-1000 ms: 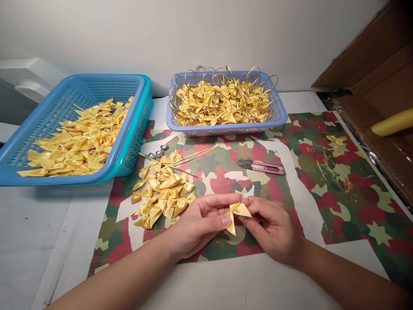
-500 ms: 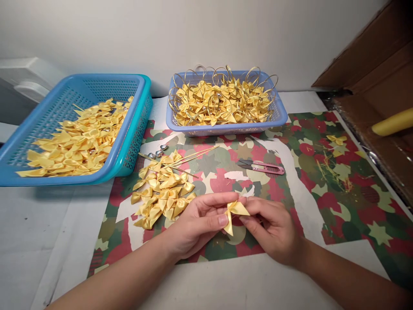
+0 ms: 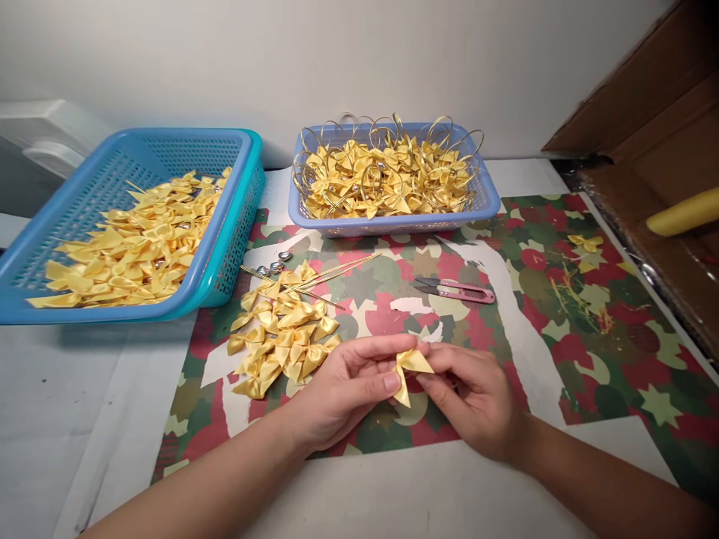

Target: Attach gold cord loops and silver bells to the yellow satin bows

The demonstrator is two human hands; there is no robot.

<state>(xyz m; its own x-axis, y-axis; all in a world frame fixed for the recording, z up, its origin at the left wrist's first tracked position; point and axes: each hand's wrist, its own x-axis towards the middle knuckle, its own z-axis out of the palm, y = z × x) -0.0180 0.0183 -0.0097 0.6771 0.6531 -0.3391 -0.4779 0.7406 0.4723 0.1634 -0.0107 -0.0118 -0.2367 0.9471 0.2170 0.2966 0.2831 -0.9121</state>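
A yellow satin ribbon bow (image 3: 409, 371) is held above the patterned paper, its two pointed tails facing me. My left hand (image 3: 353, 382) pinches it between thumb and fingers. Close against its right side, my right hand (image 3: 477, 393) is closed, thumb and forefinger at the bow's right tail; whether it also grips something behind the bow is hidden. Left of my hands lies a pile of yellow bows (image 3: 286, 333). Across the pile's top rest thin gold cords (image 3: 337, 271), with several small silver bells (image 3: 276, 266) beside them.
Pink-handled thread snips (image 3: 457, 290) lie beyond my right hand. A blue basket (image 3: 225, 217) of bows stands at left, nested in a teal one. A lilac basket (image 3: 393, 224) at the back holds bows with gold loops. Thread scraps (image 3: 587, 299) and a cardboard box (image 3: 634, 150) are at right.
The bow has turned slightly in my fingers, its lower tail shifting a little to the right. Both hands stay in nearly the same place.
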